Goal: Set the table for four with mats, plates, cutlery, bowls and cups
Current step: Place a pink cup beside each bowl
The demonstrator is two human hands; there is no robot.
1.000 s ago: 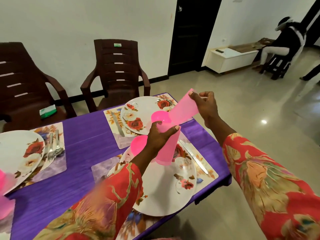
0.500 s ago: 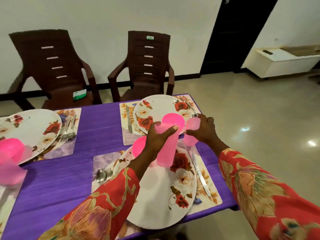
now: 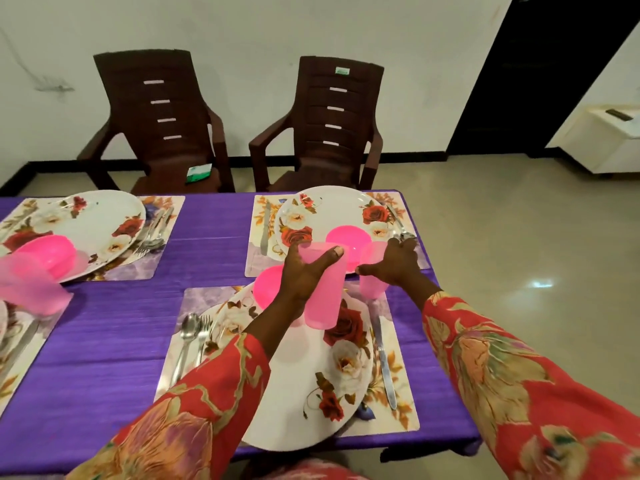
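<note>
Purple cloth covers the table, plates and mats laid. Her left hand wraps a pink plastic tumbler above the near plate; her right hand grips a second cup by the near mat's top corner. Both look light, stiff, smooth; mid-wall is likely the safest hold.

My table, draped in purple cloth, bears floral place mats: far left mat, far right mat, near mat; another mat lies at my left edge.
</note>
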